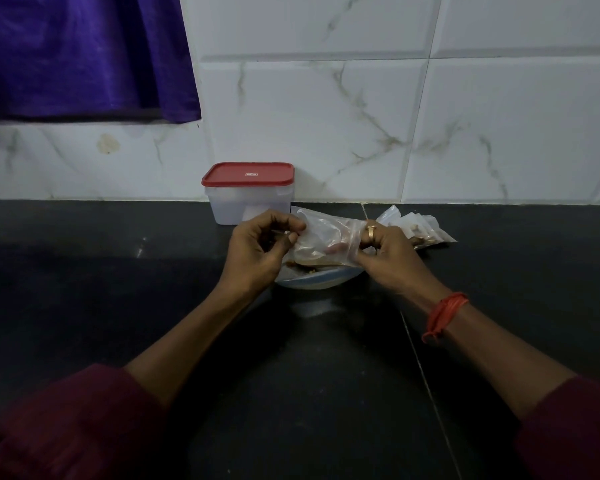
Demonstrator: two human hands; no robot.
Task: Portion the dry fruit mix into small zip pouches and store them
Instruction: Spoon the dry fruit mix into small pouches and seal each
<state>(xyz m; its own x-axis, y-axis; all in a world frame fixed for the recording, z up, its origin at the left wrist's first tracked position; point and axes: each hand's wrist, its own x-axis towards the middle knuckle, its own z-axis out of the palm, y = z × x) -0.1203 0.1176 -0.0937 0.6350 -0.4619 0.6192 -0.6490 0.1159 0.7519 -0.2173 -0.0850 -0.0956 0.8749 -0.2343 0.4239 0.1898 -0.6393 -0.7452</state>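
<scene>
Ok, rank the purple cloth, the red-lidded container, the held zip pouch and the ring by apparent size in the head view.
1. purple cloth, largest, though cropped by the frame.
2. red-lidded container and zip pouch: close in size, and the pouch is crumpled and partly covered, so unranked.
3. ring, smallest.

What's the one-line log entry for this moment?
left hand: pinches pouch | right hand: pinches pouch | pouch: over bowl | box: lid on | pouch pile: right of bowl

One red-lidded container (248, 199), one bowl (312, 281), one held pouch (326, 237), several stacked pouches (426, 230).
</scene>
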